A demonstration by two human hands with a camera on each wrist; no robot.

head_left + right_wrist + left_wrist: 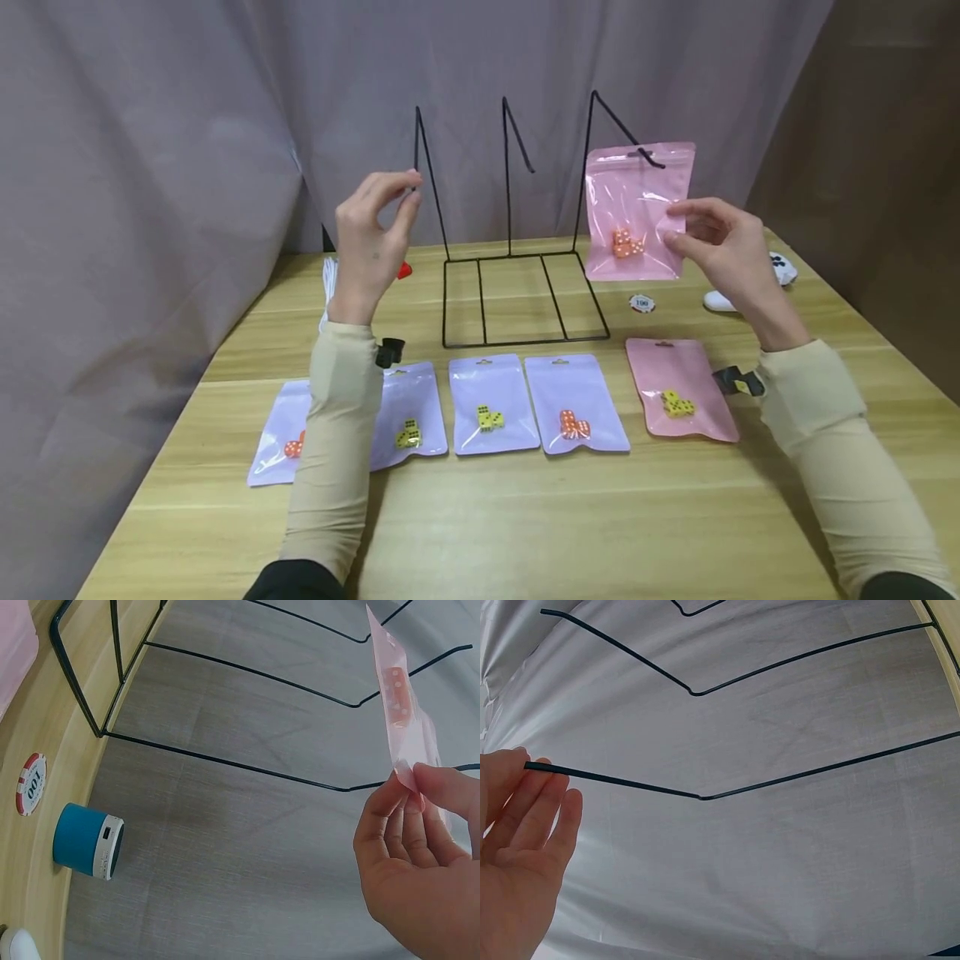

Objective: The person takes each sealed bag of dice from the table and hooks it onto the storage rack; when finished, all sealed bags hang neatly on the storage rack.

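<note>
Pouches [491,404] line the table [525,525] before the wire rack [517,292]; poker chip [642,303] beside.

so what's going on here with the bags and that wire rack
A person is hanging small bags of dice on a black wire rack. The right hand pinches the edge of a pink bag with orange dice, which hangs on the rack's right hook. The left hand touches the tip of the left hook. Four purple bags and another pink bag lie on the table in front.

Wooden table [525,517], black wire rack [525,292], four lilac dice pouches, pink pouch [681,400], poker chip [642,303]
</note>
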